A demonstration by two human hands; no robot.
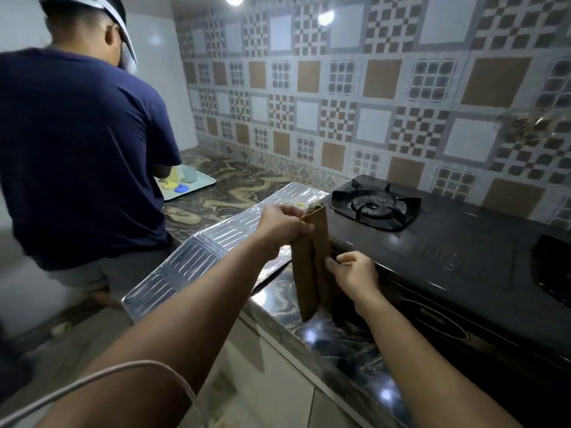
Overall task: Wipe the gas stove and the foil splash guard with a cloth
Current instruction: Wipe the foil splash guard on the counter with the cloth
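Cloth hanging, pinched by left hand on top, right hand mid-edge; tray holds cups

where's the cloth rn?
Head view, centre: the brown cloth hangs between both hands, left hand gripping its top, right hand pinching its edge, above the counter edge between the foil splash guard and the gas stove.

Our left hand sat at frame centre, fingers curled and pinching; our right hand pinched just below it, both forearms reaching up from the bottom edge.
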